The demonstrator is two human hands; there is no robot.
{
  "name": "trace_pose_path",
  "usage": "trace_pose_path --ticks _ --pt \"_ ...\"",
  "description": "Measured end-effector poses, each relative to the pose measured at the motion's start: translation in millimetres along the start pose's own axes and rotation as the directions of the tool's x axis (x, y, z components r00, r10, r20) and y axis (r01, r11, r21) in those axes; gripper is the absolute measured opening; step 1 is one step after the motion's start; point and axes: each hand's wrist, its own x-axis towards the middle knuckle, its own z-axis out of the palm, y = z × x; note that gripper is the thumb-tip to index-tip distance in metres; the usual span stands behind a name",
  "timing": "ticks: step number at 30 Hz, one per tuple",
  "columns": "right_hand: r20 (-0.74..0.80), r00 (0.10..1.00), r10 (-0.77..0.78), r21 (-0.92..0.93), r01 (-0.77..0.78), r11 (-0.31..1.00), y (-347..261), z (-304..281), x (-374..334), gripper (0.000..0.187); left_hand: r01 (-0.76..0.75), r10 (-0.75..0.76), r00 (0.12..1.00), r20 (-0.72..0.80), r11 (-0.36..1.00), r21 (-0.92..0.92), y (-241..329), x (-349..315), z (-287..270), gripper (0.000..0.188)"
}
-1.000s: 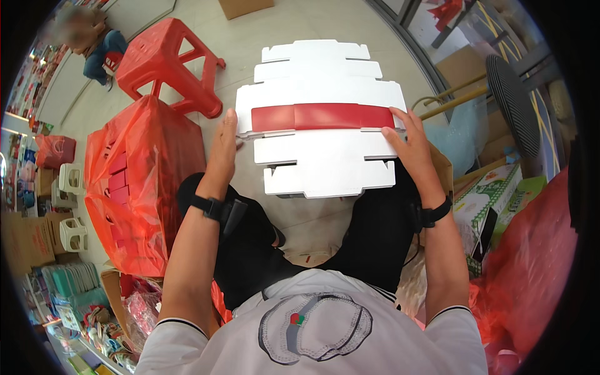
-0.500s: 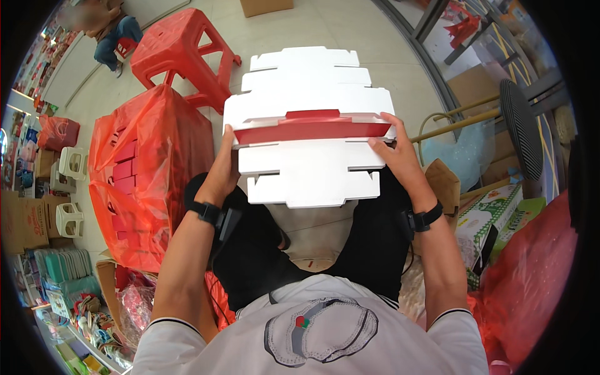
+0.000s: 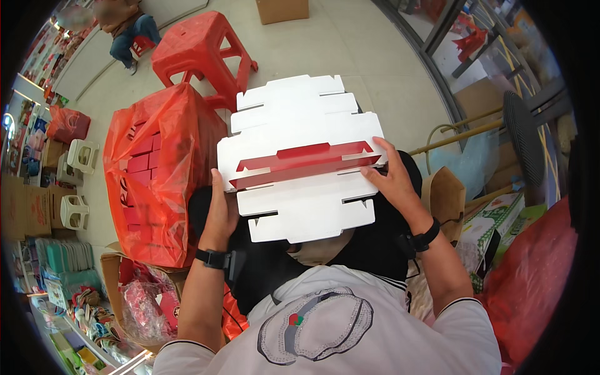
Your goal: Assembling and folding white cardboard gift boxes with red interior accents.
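Observation:
A white cardboard box blank (image 3: 294, 215) with slotted flaps lies over my lap. Across its middle runs a red folded strip (image 3: 306, 165), its panels standing up a little along the creases. My left hand (image 3: 222, 203) grips the blank's left edge, thumb up along the side and the other fingers mostly hidden beneath or behind it. At the right edge, my right hand (image 3: 394, 178) holds the blank beside the strip's end, thumb on the white card and forefinger stretched along the corner. The blank slants slightly, its right side farther from me.
To my left stands a stack of red boxes in a red plastic bag (image 3: 165, 172), with a red stool (image 3: 200, 53) beyond. A striped round pad (image 3: 524, 139) and poles are at right. Small white stools (image 3: 75, 212) are far left. A person (image 3: 134, 31) sits at the far left.
Both hands have brought the blank nearer to me and lower over my lap. It has turned slightly, and more of the red strip's inside shows.

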Motion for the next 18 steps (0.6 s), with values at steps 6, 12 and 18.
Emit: trace_pose_path --ticks 6,12,18 --pt "-0.067 0.995 -0.073 -0.193 0.059 0.979 -7.4 -11.9 2.2 0.080 -0.293 0.635 0.768 -0.090 0.473 0.831 27.9 -19.4 -14.8 0.067" --pt "-0.085 0.986 -0.140 -0.225 0.118 0.967 -21.3 -15.7 5.8 0.071 -0.534 0.554 0.617 0.559 -0.227 0.814 41.7 -41.9 92.6 0.059" --pt "0.005 0.999 0.036 -0.008 -0.036 0.999 -16.7 -20.5 8.1 0.068 -0.541 0.204 0.719 0.664 -0.436 0.719 25.3 -6.7 106.8 0.034"
